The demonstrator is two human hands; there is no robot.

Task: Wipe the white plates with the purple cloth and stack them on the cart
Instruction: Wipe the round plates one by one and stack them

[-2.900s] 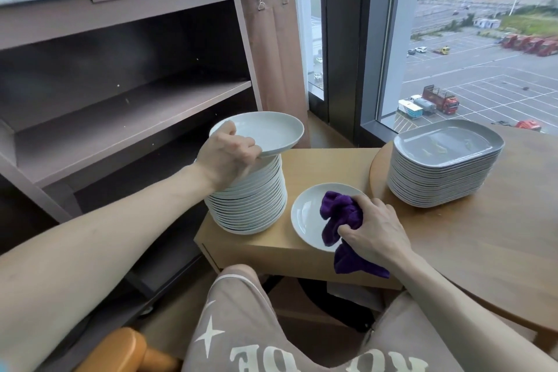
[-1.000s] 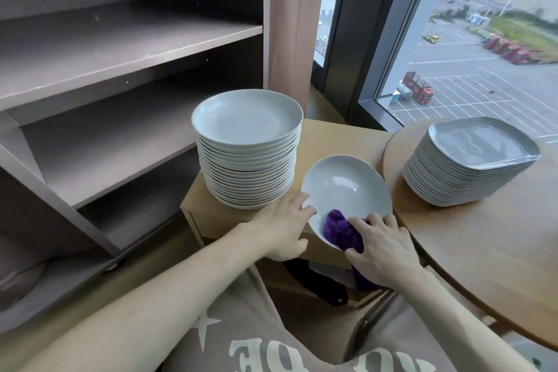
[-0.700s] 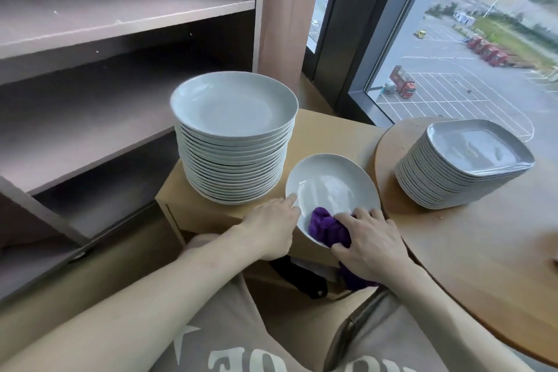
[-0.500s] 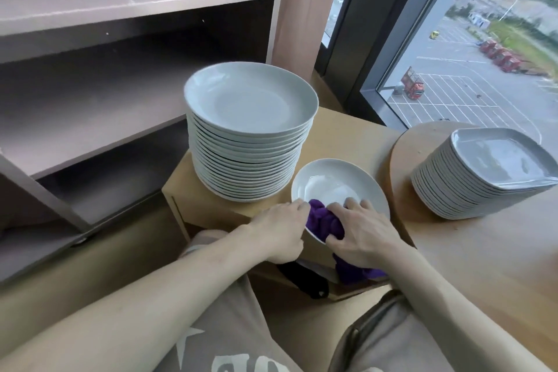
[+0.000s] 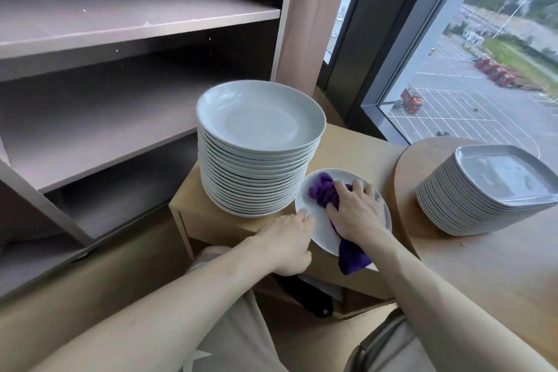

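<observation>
We press the purple cloth (image 5: 324, 192) on 1 plate (image 5: 320, 229) under our spread right hand (image 5: 357, 211); our left hand (image 5: 287, 238) touches its rim, grip unclear. Beyond it the stack (image 5: 256, 160) waits; the cart (image 5: 120, 136) seems unstocked.

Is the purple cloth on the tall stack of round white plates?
No, the purple cloth lies on the single round white plate beside that stack.
</observation>
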